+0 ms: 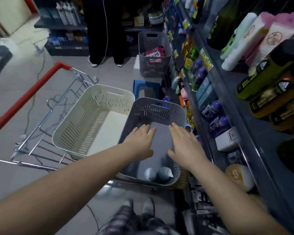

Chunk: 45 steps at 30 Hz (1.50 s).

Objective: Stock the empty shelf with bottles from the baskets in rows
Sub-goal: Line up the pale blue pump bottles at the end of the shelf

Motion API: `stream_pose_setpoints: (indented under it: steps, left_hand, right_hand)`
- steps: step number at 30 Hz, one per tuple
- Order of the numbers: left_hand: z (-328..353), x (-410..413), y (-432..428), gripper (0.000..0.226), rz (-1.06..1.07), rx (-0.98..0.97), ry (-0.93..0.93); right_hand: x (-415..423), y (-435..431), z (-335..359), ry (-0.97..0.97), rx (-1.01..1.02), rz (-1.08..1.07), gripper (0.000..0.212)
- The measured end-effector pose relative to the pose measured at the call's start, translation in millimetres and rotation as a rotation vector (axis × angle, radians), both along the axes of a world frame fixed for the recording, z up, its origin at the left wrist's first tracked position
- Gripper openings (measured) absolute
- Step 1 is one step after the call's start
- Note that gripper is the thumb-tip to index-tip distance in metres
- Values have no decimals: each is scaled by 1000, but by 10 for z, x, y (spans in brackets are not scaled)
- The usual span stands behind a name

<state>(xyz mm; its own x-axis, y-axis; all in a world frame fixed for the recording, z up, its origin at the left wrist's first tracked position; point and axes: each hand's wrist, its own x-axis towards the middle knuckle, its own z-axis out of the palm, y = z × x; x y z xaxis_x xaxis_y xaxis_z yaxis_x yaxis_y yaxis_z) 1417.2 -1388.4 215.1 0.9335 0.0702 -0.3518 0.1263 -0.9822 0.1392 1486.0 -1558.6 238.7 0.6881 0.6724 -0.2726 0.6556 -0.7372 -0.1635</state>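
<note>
A grey slotted basket (159, 107) stands in front of me beside the shelving. Two pale blue bottles (158, 173) lie at its near end. My left hand (139, 141) and my right hand (185, 145) both hover over the basket's middle, palms down, fingers spread, holding nothing. A cream basket (78, 126) with nothing in it stands to the left of the grey one. Shelves (227, 102) on the right carry rows of bottles and boxes.
A red-handled wire trolley (41, 102) sits at the left on the floor. Farther back, a second grey basket (153, 65) with packets rests on a box, above a blue stool (146, 85). A person in dark trousers (105, 31) stands at the aisle's end.
</note>
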Motion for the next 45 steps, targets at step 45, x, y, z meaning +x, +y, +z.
stream_pose_setpoints:
  steps: [45]
  left_hand:
    - [-331,541,256,30,-88,-387,152]
  right_hand:
    - [-199,-7,-636,284,232,-440,30]
